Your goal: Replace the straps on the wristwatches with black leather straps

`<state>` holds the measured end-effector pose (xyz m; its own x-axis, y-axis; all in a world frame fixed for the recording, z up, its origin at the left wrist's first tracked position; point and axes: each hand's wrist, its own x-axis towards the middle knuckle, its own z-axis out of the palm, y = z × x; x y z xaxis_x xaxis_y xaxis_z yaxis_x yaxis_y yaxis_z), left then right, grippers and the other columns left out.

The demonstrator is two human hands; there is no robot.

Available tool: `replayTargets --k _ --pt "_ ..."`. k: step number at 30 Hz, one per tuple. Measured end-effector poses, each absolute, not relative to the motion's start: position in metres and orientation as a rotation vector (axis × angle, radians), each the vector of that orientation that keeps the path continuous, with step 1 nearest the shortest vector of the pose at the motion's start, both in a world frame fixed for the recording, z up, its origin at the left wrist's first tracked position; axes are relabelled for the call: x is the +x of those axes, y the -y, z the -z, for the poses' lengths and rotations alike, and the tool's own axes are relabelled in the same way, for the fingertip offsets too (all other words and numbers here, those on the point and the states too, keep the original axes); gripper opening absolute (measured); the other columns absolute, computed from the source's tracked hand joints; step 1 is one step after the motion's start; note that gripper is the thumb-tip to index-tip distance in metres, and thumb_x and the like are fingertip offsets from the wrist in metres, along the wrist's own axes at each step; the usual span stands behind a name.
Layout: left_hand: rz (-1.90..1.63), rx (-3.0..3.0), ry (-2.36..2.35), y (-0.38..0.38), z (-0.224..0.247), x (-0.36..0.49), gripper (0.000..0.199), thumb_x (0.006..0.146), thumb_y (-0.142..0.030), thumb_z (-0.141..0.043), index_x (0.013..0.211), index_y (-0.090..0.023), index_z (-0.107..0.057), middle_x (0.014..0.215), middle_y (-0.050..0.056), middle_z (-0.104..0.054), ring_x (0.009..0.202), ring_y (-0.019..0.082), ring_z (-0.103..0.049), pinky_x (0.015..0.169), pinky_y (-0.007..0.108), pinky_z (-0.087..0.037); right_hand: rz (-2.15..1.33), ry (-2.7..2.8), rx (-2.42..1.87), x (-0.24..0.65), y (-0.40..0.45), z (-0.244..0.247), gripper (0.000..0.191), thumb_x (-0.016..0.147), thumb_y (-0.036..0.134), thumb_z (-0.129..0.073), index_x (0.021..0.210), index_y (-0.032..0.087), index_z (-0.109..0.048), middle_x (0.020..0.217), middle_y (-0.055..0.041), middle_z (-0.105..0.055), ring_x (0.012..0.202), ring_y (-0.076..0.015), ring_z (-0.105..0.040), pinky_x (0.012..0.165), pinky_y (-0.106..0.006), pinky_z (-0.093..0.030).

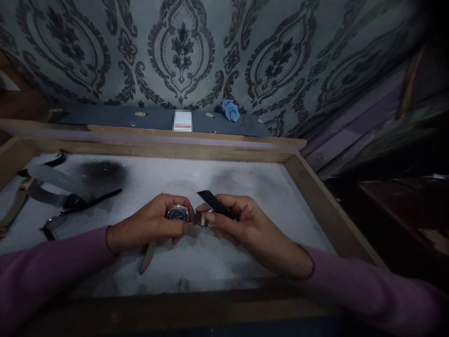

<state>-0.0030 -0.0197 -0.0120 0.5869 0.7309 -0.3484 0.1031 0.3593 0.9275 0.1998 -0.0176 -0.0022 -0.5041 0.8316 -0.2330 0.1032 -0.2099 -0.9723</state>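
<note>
Watch (177,214) inside the left grip (149,224), face up, thumb along its near edge, fingers curled round the far side. That grip is closed about the case. Olive strap end (148,258) hangs out below the same hand, toward the near side of the bench (259,192).

Right grip (250,224) just beside, pinching: black flat tool (215,202) between thumb side and fingers, slanted tip pointing up and left, over the work. Thumb also against a small strap piece (200,218) between the two hands; whether it joins the case, fingers hide.

Counts: one watch in hand, one black tool, two hands, two purple sleeves. At the bench's left, well apart from the hands, a heap of overlapping straps: one grey (58,177), one olive with gold fittings (16,208), and black lengths (100,199), number unclear. On the ledge (105,118) behind: one white box (183,121), one crumpled blue cloth (230,110). One large dark smudge on the white bench top, near the heap.
</note>
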Motion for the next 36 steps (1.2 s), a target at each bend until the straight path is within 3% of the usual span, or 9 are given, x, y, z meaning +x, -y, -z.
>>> replayTargets --k 6,17,36 --pt "-0.454 1.259 -0.93 0.0214 0.0097 -0.0026 0.003 0.072 -0.017 -0.058 0.074 -0.016 -0.056 0.058 -0.006 -0.047 0.052 0.008 -0.042 0.05 0.019 -0.034 -1.719 1.572 -1.07 0.2003 0.0184 0.0019 0.021 0.083 0.028 -0.063 0.096 0.013 -0.069 0.053 0.0054 -0.047 0.044 -0.0044 -0.034 0.04 -0.018 -0.022" --pt "-0.435 1.274 -0.942 0.023 0.0113 -0.002 0.005 0.072 -0.012 -0.055 0.076 -0.016 -0.053 0.06 -0.008 -0.036 0.052 0.007 -0.029 0.047 0.019 -0.023 -1.685 1.622 -1.028 0.1987 0.0185 0.0034 0.014 0.083 0.024 -0.062 0.091 0.014 -0.069 0.055 0.0058 -0.047 0.046 -0.0049 -0.036 0.042 -0.02 -0.025" --pt "-0.41 1.296 -0.946 0.0234 0.0129 -0.0024 0.009 0.071 -0.011 -0.053 0.079 -0.014 -0.054 0.06 -0.008 -0.035 0.052 0.006 -0.029 0.046 0.019 -0.022 -1.692 1.641 -1.008 0.1976 0.0169 0.0075 0.016 0.083 0.023 -0.06 0.091 0.012 -0.068 0.056 0.0052 -0.047 0.047 -0.0047 -0.036 0.041 -0.019 -0.024"
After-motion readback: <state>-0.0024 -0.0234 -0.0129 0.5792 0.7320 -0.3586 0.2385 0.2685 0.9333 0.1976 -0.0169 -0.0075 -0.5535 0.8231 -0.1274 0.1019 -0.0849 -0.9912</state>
